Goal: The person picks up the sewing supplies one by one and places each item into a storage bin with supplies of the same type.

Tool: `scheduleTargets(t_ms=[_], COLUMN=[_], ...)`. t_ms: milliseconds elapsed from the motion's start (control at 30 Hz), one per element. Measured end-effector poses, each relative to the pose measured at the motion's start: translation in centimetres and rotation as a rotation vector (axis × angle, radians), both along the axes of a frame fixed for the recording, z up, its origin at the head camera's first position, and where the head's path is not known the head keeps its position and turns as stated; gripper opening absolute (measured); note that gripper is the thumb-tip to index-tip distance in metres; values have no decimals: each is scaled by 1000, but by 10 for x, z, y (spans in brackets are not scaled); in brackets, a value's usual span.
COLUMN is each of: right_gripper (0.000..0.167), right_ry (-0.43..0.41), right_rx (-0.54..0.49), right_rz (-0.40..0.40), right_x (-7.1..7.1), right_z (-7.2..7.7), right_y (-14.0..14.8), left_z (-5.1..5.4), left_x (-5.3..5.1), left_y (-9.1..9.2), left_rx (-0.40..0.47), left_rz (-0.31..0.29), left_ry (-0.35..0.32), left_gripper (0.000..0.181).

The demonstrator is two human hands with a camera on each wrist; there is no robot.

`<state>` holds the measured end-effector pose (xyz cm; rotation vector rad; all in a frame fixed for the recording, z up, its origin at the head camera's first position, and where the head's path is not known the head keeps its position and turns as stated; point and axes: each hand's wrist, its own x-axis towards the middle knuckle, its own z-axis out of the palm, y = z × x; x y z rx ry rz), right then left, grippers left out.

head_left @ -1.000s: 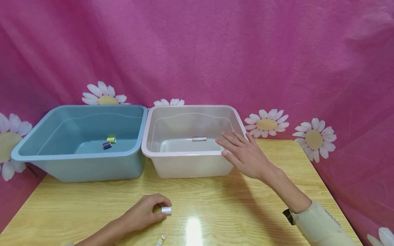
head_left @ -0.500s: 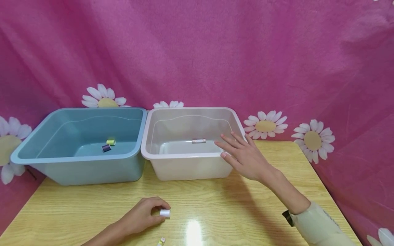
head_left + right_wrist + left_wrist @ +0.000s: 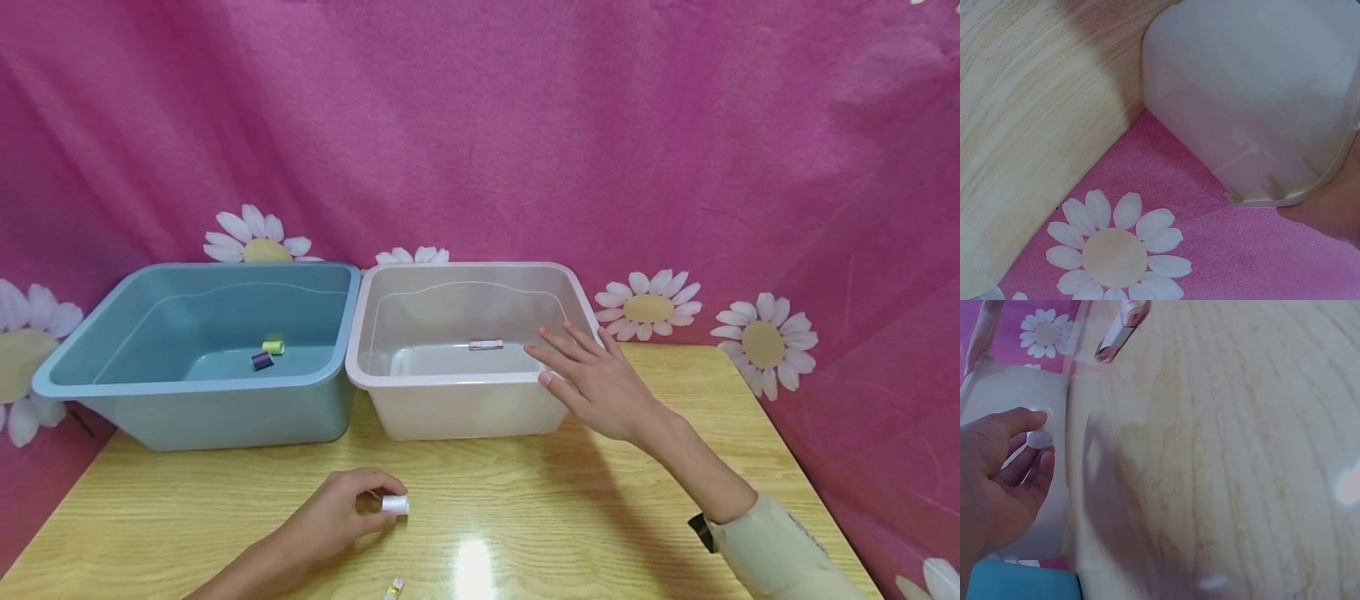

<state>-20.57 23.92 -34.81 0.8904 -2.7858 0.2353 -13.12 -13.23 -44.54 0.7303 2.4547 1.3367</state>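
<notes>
Between its thumb and fingertips my left hand pinches a white thread spool, in front of the two tubs. The left wrist view shows the same spool end-on in the left hand. My right hand, fingers spread and fairly straight, rests at the right rim of the whitish tub. Inside that tub lies a small folded strip. The blue tub holds a yellow-green spool and a dark purple spool.
A small yellow and white strip lies at the near edge of the wooden table, partly cut off by the frame. The tubs stand side by side before a pink cloth with daisies.
My left hand has shifted slightly left and away from me with the white spool in its pinch. The right hand has stayed at the whitish tub's rim.
</notes>
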Motion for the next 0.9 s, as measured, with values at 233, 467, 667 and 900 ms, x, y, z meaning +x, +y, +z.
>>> scheduleTargets(t_ms=[233, 467, 667, 900], right_gripper=[50, 50, 50, 50], right_ry=[7, 10, 10, 16], right_rx=[0, -2, -2, -1], right_rz=[-3, 2, 3, 4], right_x=[-2, -2, -1, -1], right_z=[2, -1, -2, -1], right_y=[1, 2, 1, 1], left_z=[9, 16, 23, 36], left_x=[-3, -2, -3, -7], left_y=[-5, -14, -20, -25], left_rx=[-15, 59, 31, 16], left_rz=[55, 72, 93, 131], left_ry=[-21, -41, 56, 152], left_gripper=[17, 17, 20, 21])
